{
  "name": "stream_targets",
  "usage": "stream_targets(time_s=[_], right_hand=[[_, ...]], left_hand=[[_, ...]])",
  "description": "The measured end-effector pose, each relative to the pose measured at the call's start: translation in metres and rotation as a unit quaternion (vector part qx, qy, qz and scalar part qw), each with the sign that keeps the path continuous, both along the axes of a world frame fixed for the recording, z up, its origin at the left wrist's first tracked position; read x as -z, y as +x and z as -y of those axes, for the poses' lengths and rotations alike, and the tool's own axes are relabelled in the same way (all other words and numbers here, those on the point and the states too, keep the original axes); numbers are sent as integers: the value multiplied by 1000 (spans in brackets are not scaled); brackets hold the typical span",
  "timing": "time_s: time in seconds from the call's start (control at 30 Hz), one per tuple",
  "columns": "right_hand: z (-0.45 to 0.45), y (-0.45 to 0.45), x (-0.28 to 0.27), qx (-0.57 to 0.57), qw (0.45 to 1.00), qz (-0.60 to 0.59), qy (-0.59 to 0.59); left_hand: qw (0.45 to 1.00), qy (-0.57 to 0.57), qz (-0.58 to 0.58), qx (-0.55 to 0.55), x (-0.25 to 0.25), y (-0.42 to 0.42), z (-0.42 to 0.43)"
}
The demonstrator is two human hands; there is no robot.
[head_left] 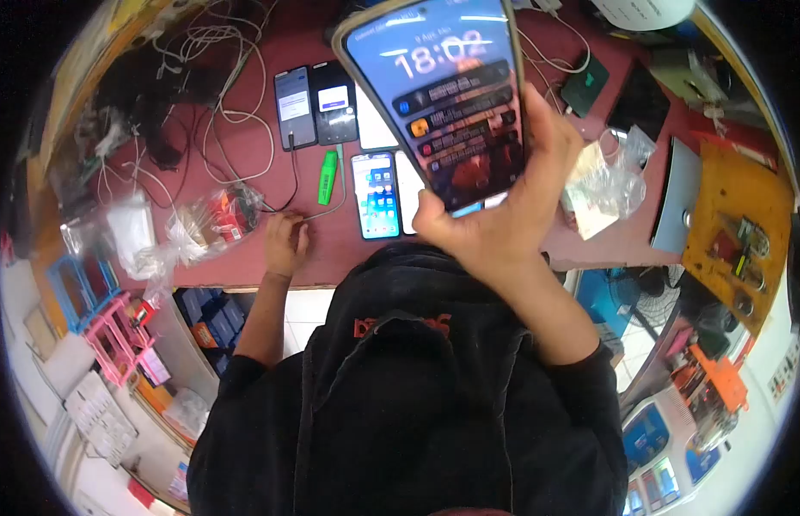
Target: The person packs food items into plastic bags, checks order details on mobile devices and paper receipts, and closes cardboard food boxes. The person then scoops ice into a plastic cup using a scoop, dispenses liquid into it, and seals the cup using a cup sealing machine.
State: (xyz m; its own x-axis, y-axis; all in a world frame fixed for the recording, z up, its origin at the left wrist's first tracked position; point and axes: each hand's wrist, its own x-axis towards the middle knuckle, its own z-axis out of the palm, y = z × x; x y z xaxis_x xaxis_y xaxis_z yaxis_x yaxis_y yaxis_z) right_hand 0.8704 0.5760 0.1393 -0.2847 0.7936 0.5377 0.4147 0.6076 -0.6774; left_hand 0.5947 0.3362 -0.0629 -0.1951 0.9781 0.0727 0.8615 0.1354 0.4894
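My right hand (503,215) holds up a large phone (451,103) in a clear case, its lit lock screen reading 18:02. At the table's near edge rests my left hand (286,243), fingers curled beside a thin cable; whether it grips anything is hard to see. A lit phone (377,196) with app icons lies between my hands. A green marker (327,178) is left of that phone. Farther back lie two dark phones with lit screens, one (297,107) with a black cable plugged in and another (335,107) beside it. White devices are partly hidden behind the raised phone.
Tangled white cables (219,52) and plastic bags (202,228) lie on the red table (331,267) at left. To the right are a clear plastic bag (619,176), a laptop (675,198) and a wooden board (726,232). A black backpack (417,387) is against my front.
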Motion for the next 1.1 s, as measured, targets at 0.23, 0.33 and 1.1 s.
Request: stream_targets(time_s=[0.23, 0.33, 1.1], right_hand=[[-64, 18, 128, 149, 968, 141, -145], [-90, 30, 196, 197, 928, 273, -162], [7, 158, 136, 130, 977, 167, 10]], left_hand=[[998, 57, -10, -32, -8, -8, -3], [996, 83, 19, -38, -9, -2, -15], [975, -85, -101, 179, 2, 121, -118]])
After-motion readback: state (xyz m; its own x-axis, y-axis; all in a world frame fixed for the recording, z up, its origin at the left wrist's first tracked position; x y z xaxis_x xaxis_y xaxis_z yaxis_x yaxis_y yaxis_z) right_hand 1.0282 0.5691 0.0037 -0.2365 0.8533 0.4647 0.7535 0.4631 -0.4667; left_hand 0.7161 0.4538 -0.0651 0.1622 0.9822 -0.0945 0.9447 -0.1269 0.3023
